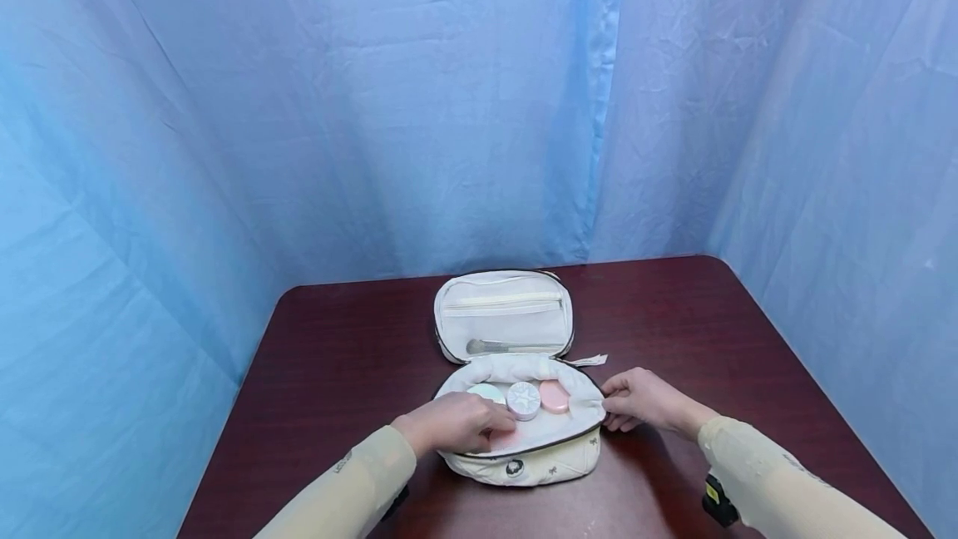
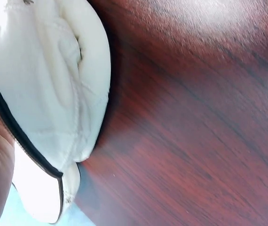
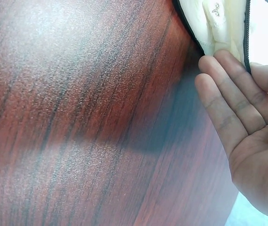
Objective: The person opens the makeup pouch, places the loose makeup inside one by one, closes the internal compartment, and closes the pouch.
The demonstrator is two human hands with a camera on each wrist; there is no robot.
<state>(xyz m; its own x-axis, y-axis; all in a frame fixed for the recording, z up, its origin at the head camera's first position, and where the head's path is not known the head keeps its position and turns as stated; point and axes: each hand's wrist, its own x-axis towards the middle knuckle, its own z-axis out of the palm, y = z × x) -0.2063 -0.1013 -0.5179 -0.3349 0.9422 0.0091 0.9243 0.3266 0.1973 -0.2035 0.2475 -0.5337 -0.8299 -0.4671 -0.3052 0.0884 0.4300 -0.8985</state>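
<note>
A cream quilted cosmetic bag [image 1: 555, 462] lies unzipped, its lid [image 1: 505, 288] folded back towards the far side. My left hand [image 1: 454, 422] reaches over the near left rim, fingers bent down inside. Right at its fingertips is a pink thing [image 1: 506, 439], partly covered by the hand; I cannot tell whether they grip it. Farther in sit a pale green round case [image 1: 486, 393], a white round case with a star pattern [image 1: 523, 399] and a pink round case [image 1: 555, 396]. At the right corner, my right hand [image 1: 649, 400] pinches the zippered edge [image 3: 248, 42] between thumb and fingers.
A makeup brush [image 1: 516, 347] lies along the mesh pocket in the lid. Beside the hinge a pale strap [image 1: 589, 361] sticks out to the right. The dark red wooden table [image 1: 352, 356] is bordered by blue curtains [image 1: 464, 106] behind and at both sides.
</note>
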